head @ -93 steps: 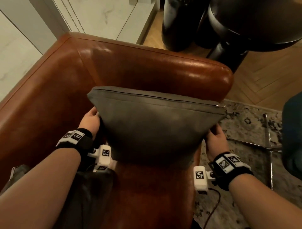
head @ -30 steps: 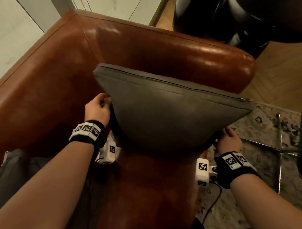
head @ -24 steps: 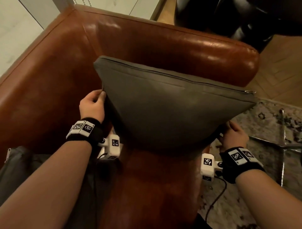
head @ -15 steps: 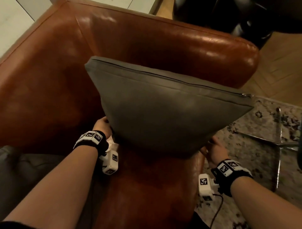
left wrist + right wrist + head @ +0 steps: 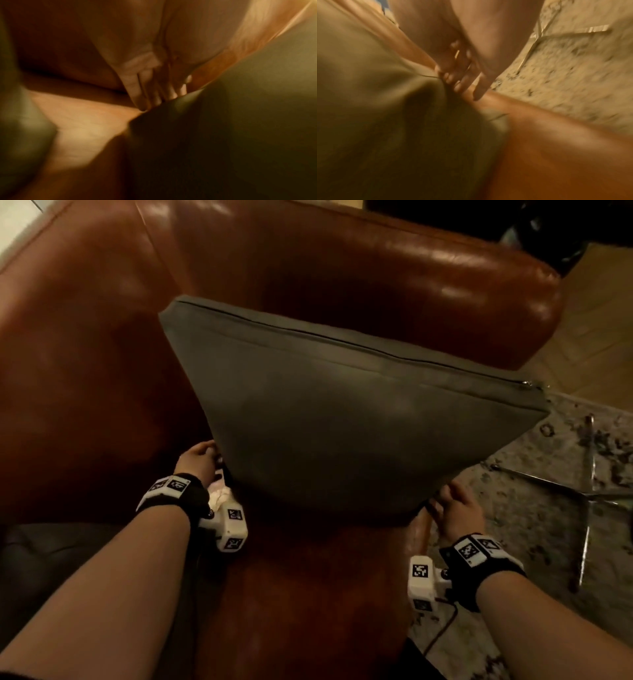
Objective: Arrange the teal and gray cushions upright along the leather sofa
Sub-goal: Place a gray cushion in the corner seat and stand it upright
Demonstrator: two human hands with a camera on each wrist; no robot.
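A gray cushion [image 5: 342, 412] with a zip along its top edge stands upright on the seat of the brown leather sofa [image 5: 85, 371], its back towards the armrest [image 5: 411, 285]. My left hand [image 5: 205, 457] is at its lower left corner. In the left wrist view the straight fingers [image 5: 137, 92] touch the cushion's edge [image 5: 240, 121]. My right hand [image 5: 445, 501] is at the lower right corner, where the straight, slightly spread fingers [image 5: 464, 81] reach the cushion's corner [image 5: 368, 94]. Neither hand curls round the fabric. No teal cushion is in view.
A second dark gray cushion [image 5: 41, 559] lies on the seat at lower left. Right of the sofa a patterned rug [image 5: 548, 525] carries thin metal furniture legs [image 5: 589, 498]. Wooden floor [image 5: 599, 320] and a dark object lie beyond the armrest.
Both hands have slid down the cushion's sides to its lower corners and their fingers have straightened. The cushion has settled upright on the seat.
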